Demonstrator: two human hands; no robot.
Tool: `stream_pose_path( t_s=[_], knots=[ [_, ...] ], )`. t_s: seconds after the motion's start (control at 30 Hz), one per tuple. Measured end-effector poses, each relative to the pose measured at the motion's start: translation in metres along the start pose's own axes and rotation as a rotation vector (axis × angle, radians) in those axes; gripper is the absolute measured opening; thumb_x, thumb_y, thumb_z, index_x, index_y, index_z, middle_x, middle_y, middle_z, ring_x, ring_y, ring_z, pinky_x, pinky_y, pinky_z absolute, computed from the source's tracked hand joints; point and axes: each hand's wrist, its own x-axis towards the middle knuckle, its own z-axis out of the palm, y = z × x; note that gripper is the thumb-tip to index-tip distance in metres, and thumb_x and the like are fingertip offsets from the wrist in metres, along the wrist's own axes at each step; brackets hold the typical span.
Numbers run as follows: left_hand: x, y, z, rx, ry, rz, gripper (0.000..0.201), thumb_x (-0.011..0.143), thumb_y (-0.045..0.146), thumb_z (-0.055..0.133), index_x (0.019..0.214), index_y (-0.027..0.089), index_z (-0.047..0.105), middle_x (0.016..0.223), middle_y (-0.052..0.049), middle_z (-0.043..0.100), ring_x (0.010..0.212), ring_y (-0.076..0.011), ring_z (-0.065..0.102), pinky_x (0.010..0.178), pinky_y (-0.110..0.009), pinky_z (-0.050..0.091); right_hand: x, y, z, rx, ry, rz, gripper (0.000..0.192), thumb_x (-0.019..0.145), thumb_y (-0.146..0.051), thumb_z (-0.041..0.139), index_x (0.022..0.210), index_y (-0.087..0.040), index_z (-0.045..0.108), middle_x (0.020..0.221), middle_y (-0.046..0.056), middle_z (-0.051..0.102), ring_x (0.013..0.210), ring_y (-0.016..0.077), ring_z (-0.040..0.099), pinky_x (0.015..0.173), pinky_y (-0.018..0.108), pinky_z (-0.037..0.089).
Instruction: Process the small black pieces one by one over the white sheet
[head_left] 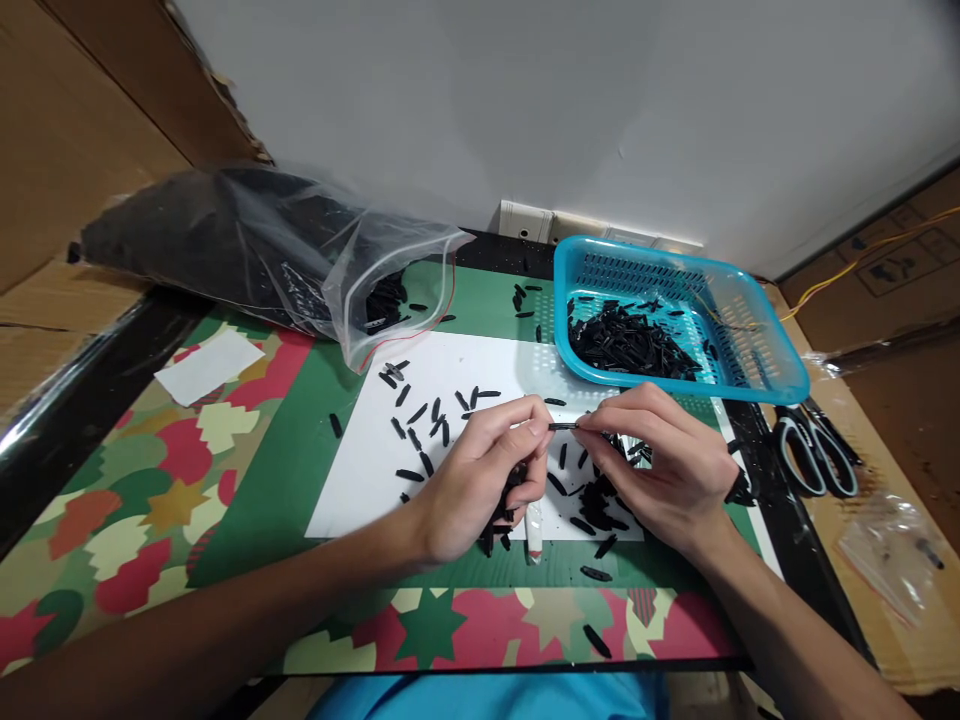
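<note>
Head view, the only one supplied. Positions are given relative to the white sheet [420, 440] lying on the worktop [300, 420].

The left hand [480, 480] and the right hand [660, 460] meet above the right half of the sheet. Between them they pinch one small black piece [562, 427], held level, each hand closed on one end with thumb and forefinger. Holding it at both ends, clear of the sheet, appears to steady so slim a part for close handling. The left palm also seems to cup further black pieces; how many cannot be told.

Loose black pieces [427, 420] lie scattered on the sheet, thickest directly beneath the hands. The white ground plausibly serves to make the dark parts easy to see and pick. A few strays [598, 640] lie off the sheet's near edge on the patterned mat.

Beyond the sheet's far right corner stands a blue basket [780, 375], partly filled with like pieces, within easy reach of the right hand. Beyond the far left corner lies a clear zip bag [315, 260], mouth open towards the sheet, with pieces spilling out.

Right of the sheet, past the basket, a pair of scissors [814, 455] lies closed and untouched. Further right a small clear packet [892, 550] rests on cardboard. Left of the sheet a white paper slip [208, 365] lies alone.
</note>
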Motion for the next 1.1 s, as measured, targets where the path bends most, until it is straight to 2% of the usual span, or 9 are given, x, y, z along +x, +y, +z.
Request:
stream_pose_path(
  t_s=[0.17,0.33,0.47,0.77,0.9,1.1],
  knots=[
    [-0.0001,-0.0005,-0.0002,0.011,-0.007,0.018,0.038,0.110,0.047,0.051,0.083,0.022,0.045,0.055,0.009,0.046,0.042,-0.0048,0.041,0.041,-0.012,0.037,-0.0003,-0.0011,0.0004,0.007,-0.010,0.017,0.020,0.092,-0.002,0.077,0.105,-0.017,0.075,0.092,0.007,0.076,0.083,0.0185,0.070,0.073,0.034,0.059],
    [-0.0005,0.0000,0.0011,0.029,-0.015,0.015,0.039,0.110,0.050,0.051,0.084,0.021,0.047,0.056,0.009,0.046,0.043,-0.0051,0.040,0.040,-0.012,0.035,-0.0031,-0.0044,0.0022,-0.048,0.041,-0.050,0.026,0.090,0.000,0.077,0.110,-0.017,0.075,0.104,0.012,0.078,0.093,0.0211,0.077,0.079,0.033,0.065],
    [-0.0013,-0.0013,0.0010,0.066,-0.021,0.012,0.040,0.109,0.053,0.052,0.085,0.022,0.047,0.057,0.008,0.045,0.046,-0.0056,0.041,0.040,-0.013,0.034,-0.0063,-0.0058,0.0049,-0.048,0.027,-0.086,0.028,0.092,0.006,0.071,0.107,-0.017,0.076,0.099,0.011,0.081,0.090,0.0199,0.080,0.078,0.030,0.067],
    [-0.0027,-0.0051,-0.0012,0.100,-0.041,0.025,0.036,0.110,0.052,0.053,0.089,0.022,0.049,0.057,0.009,0.045,0.047,-0.0059,0.042,0.043,-0.013,0.036,-0.0050,-0.0090,0.0050,-0.007,0.026,-0.019,0.024,0.093,0.005,0.070,0.102,-0.015,0.078,0.097,0.012,0.083,0.089,0.0191,0.081,0.077,0.029,0.067],
    [-0.0032,-0.0037,-0.0006,0.109,-0.056,0.037,0.037,0.110,0.051,0.053,0.088,0.022,0.049,0.056,0.009,0.043,0.045,-0.0062,0.041,0.043,-0.015,0.036,-0.0059,-0.0097,0.0039,0.034,0.034,-0.014,0.028,0.094,0.004,0.069,0.106,-0.019,0.080,0.100,0.010,0.084,0.089,0.0201,0.082,0.077,0.031,0.068],
    [-0.0054,-0.0019,-0.0003,0.159,-0.068,0.046,0.035,0.108,0.048,0.056,0.086,0.022,0.049,0.058,0.009,0.042,0.047,-0.0067,0.040,0.044,-0.018,0.032,-0.0057,-0.0085,0.0025,0.193,-0.023,0.117,0.027,0.094,0.000,0.071,0.106,-0.022,0.078,0.097,0.007,0.082,0.089,0.0225,0.079,0.078,0.036,0.066]
  ],
)
